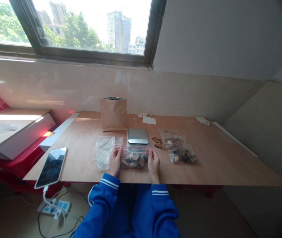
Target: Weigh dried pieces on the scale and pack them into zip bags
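Observation:
Both of my hands hold a clear zip bag (134, 162) by its top corners, near the table's front edge. Dark and tan dried pieces and a small white packet show inside it. My left hand (115, 161) pinches the left end of its reddish seal, and my right hand (154, 163) pinches the right end. Just behind the bag lies a flat silver-topped scale (138, 136). Left of my left hand is a heap of clear plastic bags (103, 153). To the right, a filled zip bag (182, 154) overlaps another filled zip bag (174, 140), beside loose brown dried slices (158, 142).
A brown kraft pouch (113, 114) stands upright with its top open behind the scale. A white card (149, 120) and crumpled scraps (202, 121) lie toward the wall. A phone (52, 167) with a charging cable rests at the left edge, above a power strip (56, 207).

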A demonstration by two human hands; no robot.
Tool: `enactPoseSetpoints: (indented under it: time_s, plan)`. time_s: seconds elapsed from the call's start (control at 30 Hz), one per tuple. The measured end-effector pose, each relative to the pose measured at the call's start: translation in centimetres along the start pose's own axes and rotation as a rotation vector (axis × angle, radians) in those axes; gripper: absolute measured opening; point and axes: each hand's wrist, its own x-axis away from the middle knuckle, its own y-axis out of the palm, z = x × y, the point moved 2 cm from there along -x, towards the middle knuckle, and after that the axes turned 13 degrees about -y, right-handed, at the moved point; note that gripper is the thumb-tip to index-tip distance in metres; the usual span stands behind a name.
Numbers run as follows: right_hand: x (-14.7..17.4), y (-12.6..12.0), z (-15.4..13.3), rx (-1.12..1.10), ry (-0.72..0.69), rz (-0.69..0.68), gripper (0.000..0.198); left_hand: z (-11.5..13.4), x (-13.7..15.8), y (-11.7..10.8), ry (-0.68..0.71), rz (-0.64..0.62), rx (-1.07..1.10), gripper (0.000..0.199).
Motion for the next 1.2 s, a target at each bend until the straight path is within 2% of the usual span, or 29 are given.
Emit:
enactPoseSetpoints:
  time_s: [0.3, 0.43, 0.6, 0.83, 1.2]
  plan:
    - [0.1, -0.1, -0.6, 0.117, -0.087, 0.079, 0.043, -0.3, -0.3, -0.5, 0.024, 0.019, -0.061, 0.036]
    - [-0.1, 0.0, -0.9, 0.082, -0.074, 0.078, 0.042, -0.6, -0.6, -0.5, 0.043, 0.046, -0.085, 0.035]
    - [-0.2, 0.0, -1.0, -0.009, -0.006, 0.117, 0.044, -1.1, -1.1, -0.4, 0.038, 0.013, -0.085, 0.034]
    - [-0.3, 0.0, -0.9, -0.058, -0.003, 0.032, 0.04, -0.9, -1.0, -0.2, 0.053, -0.026, -0.13, 0.032]
    - [-0.4, 0.1, -1.0, 0.023, -0.023, 0.063, 0.041, -0.4, -0.5, -0.1, 0.019, -0.012, -0.111, 0.033]
